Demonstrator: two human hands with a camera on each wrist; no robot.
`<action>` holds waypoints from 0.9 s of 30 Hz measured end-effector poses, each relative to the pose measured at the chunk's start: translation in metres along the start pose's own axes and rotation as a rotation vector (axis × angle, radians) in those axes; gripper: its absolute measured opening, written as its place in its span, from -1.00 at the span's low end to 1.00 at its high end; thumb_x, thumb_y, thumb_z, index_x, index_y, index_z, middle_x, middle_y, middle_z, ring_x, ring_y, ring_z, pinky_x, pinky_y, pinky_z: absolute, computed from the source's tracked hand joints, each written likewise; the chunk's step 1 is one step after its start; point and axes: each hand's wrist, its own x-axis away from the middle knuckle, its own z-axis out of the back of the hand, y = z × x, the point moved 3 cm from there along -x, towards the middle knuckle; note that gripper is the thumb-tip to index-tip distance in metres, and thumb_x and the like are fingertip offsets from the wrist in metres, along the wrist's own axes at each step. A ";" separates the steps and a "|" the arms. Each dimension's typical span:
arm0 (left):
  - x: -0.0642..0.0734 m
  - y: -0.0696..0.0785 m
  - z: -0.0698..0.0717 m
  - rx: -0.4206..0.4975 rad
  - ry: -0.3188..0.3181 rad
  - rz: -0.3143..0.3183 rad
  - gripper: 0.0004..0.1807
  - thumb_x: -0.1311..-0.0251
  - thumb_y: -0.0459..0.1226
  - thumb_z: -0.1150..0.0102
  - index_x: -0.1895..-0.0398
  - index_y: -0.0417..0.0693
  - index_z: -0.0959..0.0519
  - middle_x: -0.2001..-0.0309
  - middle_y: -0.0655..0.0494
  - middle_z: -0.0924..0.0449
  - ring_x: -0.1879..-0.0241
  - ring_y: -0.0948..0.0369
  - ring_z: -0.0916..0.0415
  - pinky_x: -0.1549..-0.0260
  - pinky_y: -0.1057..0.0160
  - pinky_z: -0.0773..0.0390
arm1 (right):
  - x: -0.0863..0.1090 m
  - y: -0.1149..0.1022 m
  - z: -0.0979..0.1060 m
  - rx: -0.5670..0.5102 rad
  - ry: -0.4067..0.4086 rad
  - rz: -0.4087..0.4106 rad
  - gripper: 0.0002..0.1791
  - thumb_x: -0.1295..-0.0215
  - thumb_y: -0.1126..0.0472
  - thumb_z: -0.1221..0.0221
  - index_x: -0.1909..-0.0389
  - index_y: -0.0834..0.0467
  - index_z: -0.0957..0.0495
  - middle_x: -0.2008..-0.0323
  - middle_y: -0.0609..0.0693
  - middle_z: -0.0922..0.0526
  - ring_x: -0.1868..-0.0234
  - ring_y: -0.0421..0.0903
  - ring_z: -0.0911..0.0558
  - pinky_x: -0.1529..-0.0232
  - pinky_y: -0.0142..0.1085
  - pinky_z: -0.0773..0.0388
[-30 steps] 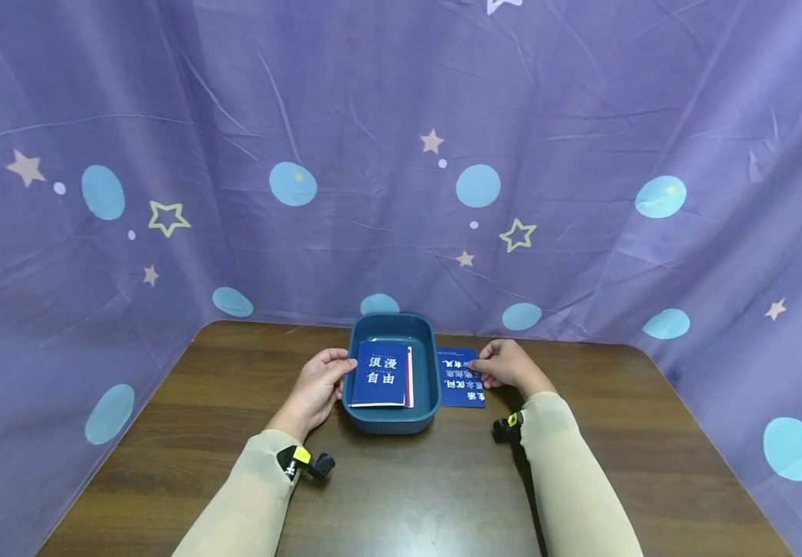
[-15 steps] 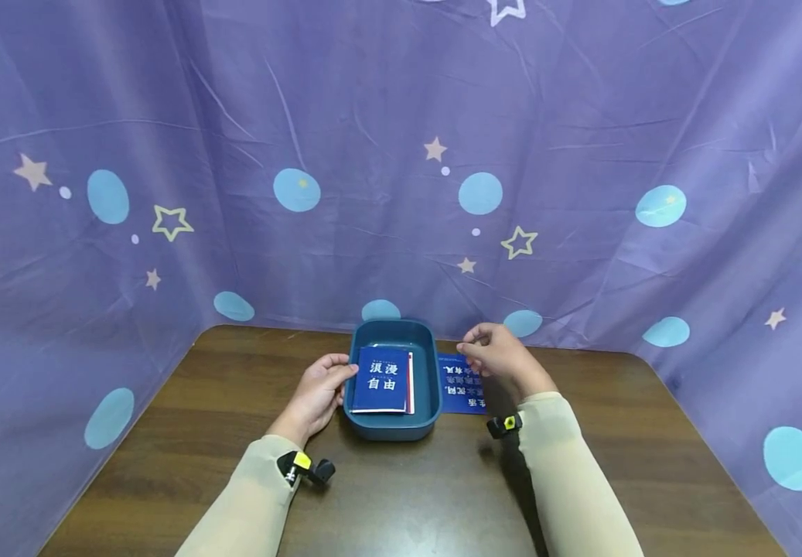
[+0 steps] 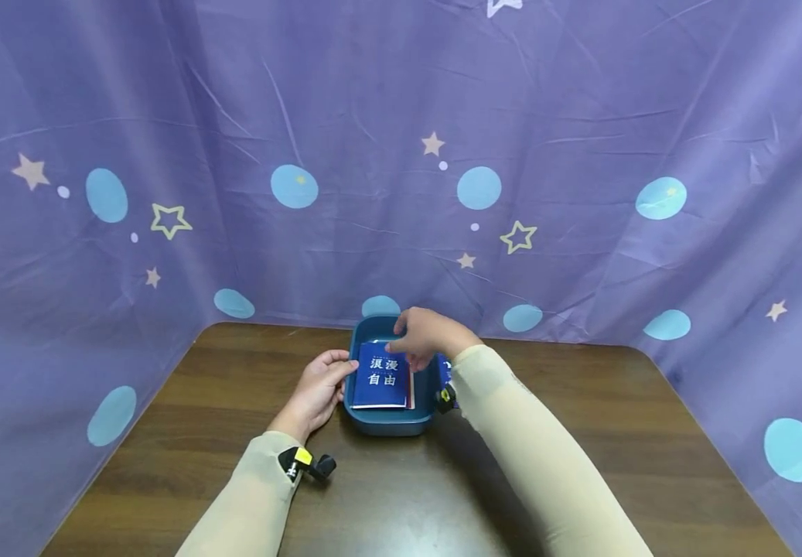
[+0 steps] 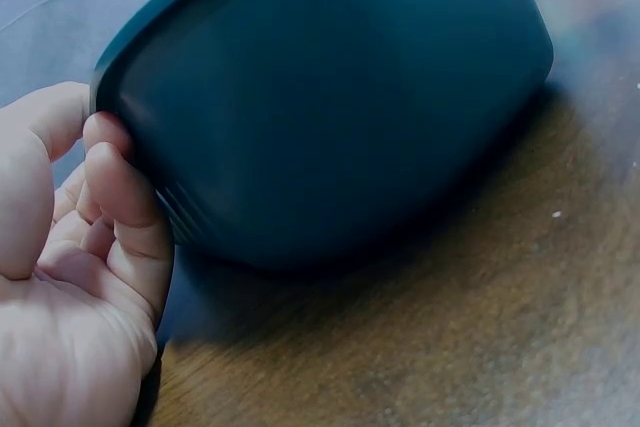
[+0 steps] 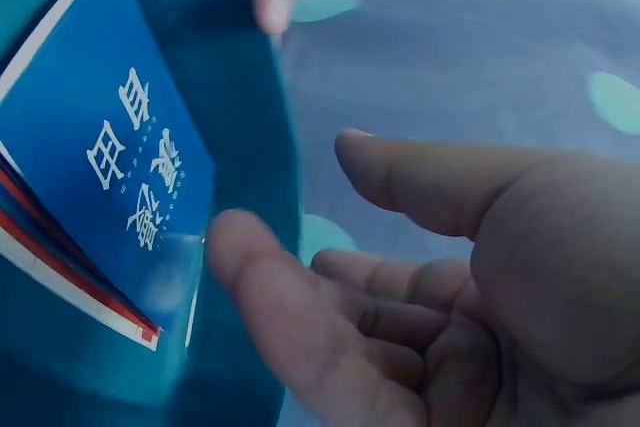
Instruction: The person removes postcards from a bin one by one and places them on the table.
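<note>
A dark teal plastic basin [image 3: 390,428] stands on the table, its outer wall [image 4: 330,127] filling much of the left wrist view. My left hand [image 3: 317,391] grips its left rim, thumb over the edge and fingers curled against the outside. Inside lies a small stack topped by a blue booklet [image 3: 381,391] with white characters; red and white edges [image 5: 80,277] show beneath it. Over the basin's right side is my right hand [image 3: 428,336], thumb and index finger apart with nothing between them. The index fingertip is near the stack; contact cannot be told.
Right of the basin, a blue printed card [image 3: 445,371] lies on the wooden table [image 3: 651,449], mostly hidden behind the right forearm. A purple curtain [image 3: 387,255] with stars and dots hangs behind the table's far edge.
From the blue card on the table, my right hand has lifted and moved left over the basin, holding nothing. The left hand and the stack stay in place.
</note>
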 end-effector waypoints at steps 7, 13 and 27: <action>0.002 -0.002 -0.003 0.020 0.002 -0.007 -0.70 -0.59 -0.44 -0.22 -0.23 -0.29 -0.40 0.49 0.28 -0.54 0.65 0.38 -0.34 0.67 0.49 -0.40 | -0.031 -0.007 -0.015 0.177 -0.023 -0.188 -0.43 -0.60 -0.09 -0.43 -0.12 0.40 -0.69 0.39 0.19 -0.86 0.40 0.05 -0.91 0.25 -0.10 -0.92; 0.003 -0.001 -0.002 0.021 0.005 -0.005 -0.70 -0.58 -0.44 -0.23 -0.22 -0.29 -0.40 0.51 0.28 -0.52 0.65 0.38 -0.33 0.66 0.48 -0.40 | -0.042 0.007 -0.033 0.229 -0.001 -0.280 -0.25 -0.43 -0.23 -0.53 -0.27 0.33 -0.68 0.27 0.17 -0.87 0.47 0.02 -0.88 0.42 -0.17 -0.86; 0.001 0.002 -0.001 0.018 -0.006 -0.010 -0.72 -0.57 -0.44 -0.23 -0.20 -0.25 -0.40 0.52 0.27 -0.53 0.66 0.37 -0.34 0.67 0.46 -0.39 | -0.043 0.005 -0.024 0.119 0.108 -0.180 -0.42 -0.33 0.23 -0.64 -0.23 0.42 -0.67 0.20 0.27 -0.86 0.56 -0.05 -0.80 0.37 -0.16 -0.89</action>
